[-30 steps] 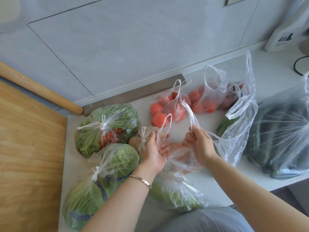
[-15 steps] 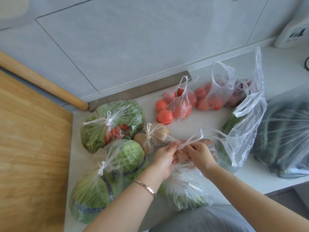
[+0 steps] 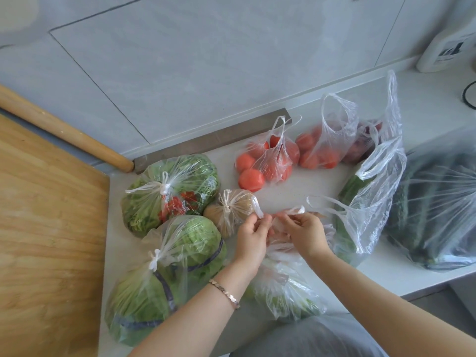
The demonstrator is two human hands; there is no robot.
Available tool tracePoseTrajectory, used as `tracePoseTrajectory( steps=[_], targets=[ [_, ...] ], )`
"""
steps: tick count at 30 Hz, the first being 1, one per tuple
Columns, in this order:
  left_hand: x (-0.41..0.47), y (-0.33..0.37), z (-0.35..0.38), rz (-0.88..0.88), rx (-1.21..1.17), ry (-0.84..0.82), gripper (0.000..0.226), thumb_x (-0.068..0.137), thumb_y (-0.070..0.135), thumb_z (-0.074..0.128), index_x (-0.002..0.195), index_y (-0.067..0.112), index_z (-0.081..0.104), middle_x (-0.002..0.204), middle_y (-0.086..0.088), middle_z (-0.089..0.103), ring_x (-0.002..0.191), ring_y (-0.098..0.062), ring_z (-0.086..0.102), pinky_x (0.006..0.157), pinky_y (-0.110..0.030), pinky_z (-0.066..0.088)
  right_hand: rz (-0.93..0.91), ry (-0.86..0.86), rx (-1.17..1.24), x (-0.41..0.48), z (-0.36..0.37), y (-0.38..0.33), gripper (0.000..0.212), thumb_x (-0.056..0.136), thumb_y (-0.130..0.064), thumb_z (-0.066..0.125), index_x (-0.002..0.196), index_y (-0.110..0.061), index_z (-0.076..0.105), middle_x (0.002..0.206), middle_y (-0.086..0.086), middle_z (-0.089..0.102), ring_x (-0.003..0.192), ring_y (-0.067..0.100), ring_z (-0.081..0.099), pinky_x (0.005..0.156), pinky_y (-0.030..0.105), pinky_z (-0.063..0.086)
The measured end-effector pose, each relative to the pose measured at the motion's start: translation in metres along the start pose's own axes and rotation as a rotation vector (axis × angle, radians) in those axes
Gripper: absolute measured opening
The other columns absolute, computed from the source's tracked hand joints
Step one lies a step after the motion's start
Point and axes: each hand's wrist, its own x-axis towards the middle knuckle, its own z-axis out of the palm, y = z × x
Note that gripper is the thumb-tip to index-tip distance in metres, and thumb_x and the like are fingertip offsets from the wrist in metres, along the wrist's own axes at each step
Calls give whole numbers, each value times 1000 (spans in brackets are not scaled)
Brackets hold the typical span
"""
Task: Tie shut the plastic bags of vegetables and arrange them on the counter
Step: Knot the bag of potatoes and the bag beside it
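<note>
My left hand (image 3: 252, 234) and my right hand (image 3: 302, 230) each pinch a handle of a clear bag of pale green vegetables (image 3: 283, 292) at the counter's front edge, the handles pulled apart low over the bag. To the left lie knotted bags: leafy greens with red peppers (image 3: 170, 191), cabbage (image 3: 164, 274), and a small brown bag of potatoes (image 3: 231, 210). Behind stand two unknotted bags of tomatoes (image 3: 265, 163) (image 3: 324, 150), the first with its handles twisted upright. An open cucumber bag (image 3: 365, 202) stands to the right.
A wooden cutting board (image 3: 49, 240) fills the left, with a rolling pin (image 3: 64, 130) behind it. A large bag of dark cucumbers (image 3: 438, 210) lies at the right. A white bottle (image 3: 448, 50) and a black cable (image 3: 467, 94) sit at the far right by the tiled wall.
Both hands have come down from holding the handles raised to pulling them sideways low over the bag. The camera has tilted slightly.
</note>
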Motion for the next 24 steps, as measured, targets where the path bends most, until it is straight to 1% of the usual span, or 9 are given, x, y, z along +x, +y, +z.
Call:
tracePoseTrajectory(
  steps=[3, 5, 9, 11, 13, 17, 19, 21, 24],
  targets=[
    [-3, -6, -2, 219, 225, -56, 16, 93, 21, 51, 78, 18, 53, 76, 7, 60, 70, -5, 56, 68, -19, 46, 123, 70, 24, 8, 3, 3, 32, 86, -22, 60, 57, -10, 56, 44, -2, 49, 43, 12, 42, 49, 24, 36],
    [-4, -6, -4, 336, 390, -79, 25, 93, 17, 50, 72, 30, 45, 76, 15, 59, 71, 2, 56, 68, -17, 45, 140, 27, -30, 12, 4, 4, 30, 83, -16, 63, 56, -11, 51, 42, -3, 48, 42, 13, 42, 46, 24, 35],
    [1, -1, -12, 449, 514, -90, 11, 93, 17, 50, 86, 10, 55, 88, -3, 68, 80, -11, 61, 71, -23, 46, 54, -37, -165, 18, 0, -4, 12, 75, -8, 64, 82, -14, 57, 60, -3, 56, 52, 11, 50, 49, 18, 40],
    [3, 2, -15, 439, 476, -53, 12, 92, 15, 51, 86, 6, 56, 85, 0, 67, 77, -6, 60, 71, -20, 46, -49, -76, -254, 16, -2, -5, 19, 79, -15, 65, 97, -14, 60, 62, -5, 54, 53, 8, 49, 51, 13, 39],
    [5, 7, -16, 385, 415, -37, 14, 91, 14, 53, 77, 16, 52, 73, 11, 61, 61, 4, 54, 62, -16, 44, -166, -72, -274, 11, -3, -4, 30, 82, -16, 64, 110, -15, 56, 62, -7, 51, 53, 6, 46, 55, 12, 39],
    [2, 11, -15, 297, 327, -101, 22, 91, 12, 54, 72, 23, 49, 63, 9, 56, 49, 0, 49, 56, -10, 41, -263, 55, -184, 3, -5, -1, 63, 74, -9, 71, 126, -15, 35, 65, -2, 48, 57, 8, 47, 61, 10, 43],
    [0, 13, -14, 238, 249, -98, 16, 91, 14, 54, 75, 18, 53, 62, 7, 57, 48, 0, 49, 56, -12, 43, -358, 96, -216, 2, -5, -2, 53, 72, -9, 72, 117, -16, 44, 63, -3, 49, 54, 4, 48, 59, 9, 42],
    [1, 13, -14, 190, 171, -60, 19, 91, 15, 54, 72, 18, 55, 59, 3, 57, 47, 0, 49, 58, -17, 44, -506, 58, -280, 1, -6, -1, 28, 75, -18, 66, 101, -11, 60, 69, -3, 55, 61, -2, 52, 64, 9, 42],
    [4, 15, -17, 172, 118, -26, 22, 91, 12, 54, 70, 18, 55, 56, 3, 57, 45, 0, 49, 55, -16, 44, -627, -164, -442, -1, -10, 3, 34, 75, -24, 57, 101, -6, 68, 92, 1, 53, 82, -4, 49, 80, -1, 36]
  ],
)
